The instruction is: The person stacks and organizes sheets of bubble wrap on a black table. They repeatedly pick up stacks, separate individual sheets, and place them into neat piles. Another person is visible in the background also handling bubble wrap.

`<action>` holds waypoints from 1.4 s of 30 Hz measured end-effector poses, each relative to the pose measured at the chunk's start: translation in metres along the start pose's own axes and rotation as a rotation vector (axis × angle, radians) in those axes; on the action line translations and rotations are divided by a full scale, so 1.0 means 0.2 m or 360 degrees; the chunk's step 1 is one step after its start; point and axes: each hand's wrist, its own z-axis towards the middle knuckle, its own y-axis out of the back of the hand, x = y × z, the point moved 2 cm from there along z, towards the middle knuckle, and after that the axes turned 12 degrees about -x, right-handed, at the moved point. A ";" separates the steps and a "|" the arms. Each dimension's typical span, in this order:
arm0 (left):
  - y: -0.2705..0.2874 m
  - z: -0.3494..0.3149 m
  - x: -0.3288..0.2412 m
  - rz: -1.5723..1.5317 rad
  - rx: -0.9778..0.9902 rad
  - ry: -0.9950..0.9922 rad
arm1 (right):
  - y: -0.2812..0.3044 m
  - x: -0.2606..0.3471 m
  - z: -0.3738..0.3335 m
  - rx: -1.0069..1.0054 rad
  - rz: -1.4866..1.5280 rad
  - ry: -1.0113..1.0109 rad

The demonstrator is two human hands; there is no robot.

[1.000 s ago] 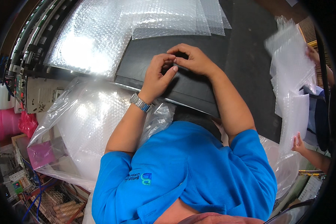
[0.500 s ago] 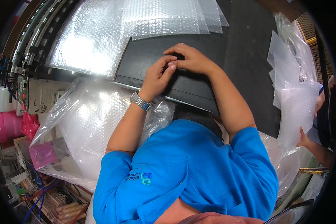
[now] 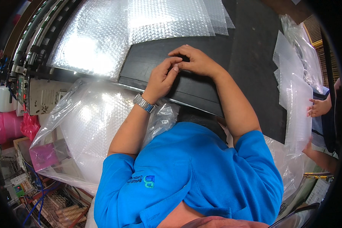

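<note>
Beside the bubble wrap [image 3: 89, 47], a machine [image 3: 41, 97].

Dark lettering [image 3: 135, 179] w/ blue-green logo [image 3: 149, 181] on L chest of blue shirt [image 3: 224, 174], other txt too small to read

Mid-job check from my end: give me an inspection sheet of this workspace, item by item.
Surface: black tabletop, partly covered by plastic.
Job's things: fanned bubble-wrap sheets at the far side; shiny bubble sheet to their left.
Clutter: pink roll and red plastic bag at far left.
Grips: left grip and right grip meet at the fingertips over the tabletop; nothing seen held.
Cables: blue cables, lower left.
Surroundings: roller machine at left; co-worker's hand beside plastic sheets at right.
</note>
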 end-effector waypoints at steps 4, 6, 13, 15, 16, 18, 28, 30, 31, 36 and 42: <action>0.00 0.00 0.01 -0.0009 0.0008 0.0033 | 0.00 0.00 0.00 -0.0008 0.0012 -0.0010; 0.00 0.00 0.00 -0.0012 0.0002 0.0031 | 0.00 0.01 0.00 0.0000 0.0027 -0.0004; 0.01 0.00 0.00 0.0008 -0.0002 0.0038 | -0.01 0.00 0.01 0.0006 -0.0008 -0.0004; 0.01 0.00 0.01 0.0017 0.0007 0.0049 | -0.01 -0.01 0.00 0.0002 -0.0015 -0.0016; 0.01 0.00 0.01 0.0022 0.0012 0.0055 | -0.01 -0.02 0.00 -0.0002 -0.0019 -0.0019; 0.01 0.00 0.00 0.0047 0.0000 -0.0009 | -0.01 -0.03 0.00 -0.0008 -0.0024 -0.0025; 0.01 0.00 -0.01 0.0089 0.0020 -0.0078 | -0.01 -0.02 0.00 0.0002 0.0051 -0.0018; 0.01 0.00 -0.01 0.0078 0.0020 -0.0079 | -0.01 -0.02 0.00 -0.0002 0.0060 -0.0031; 0.01 0.00 -0.01 0.0072 0.0021 -0.0080 | -0.01 -0.02 0.00 -0.0002 0.0061 -0.0025; 0.01 0.00 -0.01 0.0015 0.0010 0.0008 | -0.02 -0.02 0.00 0.0003 0.0067 -0.0030; 0.01 0.00 -0.01 0.0012 -0.0009 -0.0036 | -0.01 0.00 0.00 -0.0009 0.0069 -0.0017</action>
